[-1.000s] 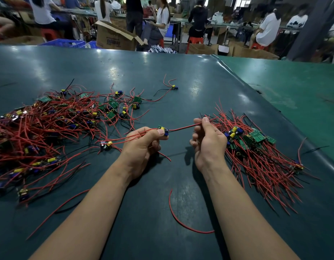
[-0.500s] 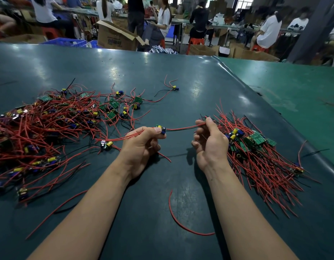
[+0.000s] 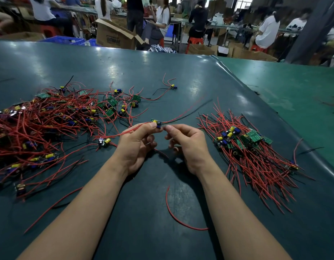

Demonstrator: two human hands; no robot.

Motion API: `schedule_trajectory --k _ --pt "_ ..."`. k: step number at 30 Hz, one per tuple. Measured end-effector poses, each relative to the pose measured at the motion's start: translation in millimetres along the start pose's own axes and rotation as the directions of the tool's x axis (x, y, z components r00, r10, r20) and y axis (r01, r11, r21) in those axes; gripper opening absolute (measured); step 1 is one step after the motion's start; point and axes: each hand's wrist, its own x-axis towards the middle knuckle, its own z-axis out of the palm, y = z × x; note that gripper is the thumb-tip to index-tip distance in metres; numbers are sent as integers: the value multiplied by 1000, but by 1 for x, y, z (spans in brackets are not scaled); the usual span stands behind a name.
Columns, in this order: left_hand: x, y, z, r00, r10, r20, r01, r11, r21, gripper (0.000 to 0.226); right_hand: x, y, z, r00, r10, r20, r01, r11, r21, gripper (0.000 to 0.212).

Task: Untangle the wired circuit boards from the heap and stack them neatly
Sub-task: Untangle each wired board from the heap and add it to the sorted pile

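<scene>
Dark green counter, shiny under the lights, with a lighter green one butted up on the right. Busy workshop behind: people on red stools, an open cardboard box, blue crates. Two piles of wired boards: a messy heap on the left, a tidier stack on the right, too many to count. The left hand pinches one board between the piles; the right hand pinches right beside it, maybe on its wires. One loose red wire lies near.
</scene>
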Motion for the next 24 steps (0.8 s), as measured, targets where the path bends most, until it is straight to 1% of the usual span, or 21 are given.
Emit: schedule_trajectory --k 2,5,7,10,12,14,18,20,22,24 --pt "-1 0 0 1000 4 -12 -4 1000 5 9 -1 1 2 1000 -18 23 19 999 -37 7" --pt "0 1 1 1000 -10 -13 10 1000 -3 5 -2 -1 3 1000 -3 29 3 1000 -14 7" --pt "0 1 1 1000 -26 3 26 1000 -7 2 -1 -1 3 1000 7 6 -7 1000 0 8" --pt "-1 0 2 999 -34 21 34 999 2 15 0 -2 3 999 -5 -49 6 1000 24 5" --pt "0 0 2 999 -35 29 35 999 10 12 0 -2 2 999 -11 -53 13 999 44 7" --pt "1 0 2 999 -32 32 31 999 8 3 0 -2 0 999 -1 -35 3 998 63 9" --pt "1 0 1 998 -10 65 9 1000 11 4 1 -2 -1 1000 12 17 -12 999 52 13" --pt "0 -1 1 997 4 78 -6 1000 20 10 0 -2 -1 999 6 40 -8 999 35 14" --pt "0 -1 2 998 8 60 -9 1000 26 10 0 -2 -1 999 12 43 -13 999 39 14" --pt "1 -1 2 999 6 34 -7 1000 28 5 0 -2 0 1000 13 25 -14 999 40 12"
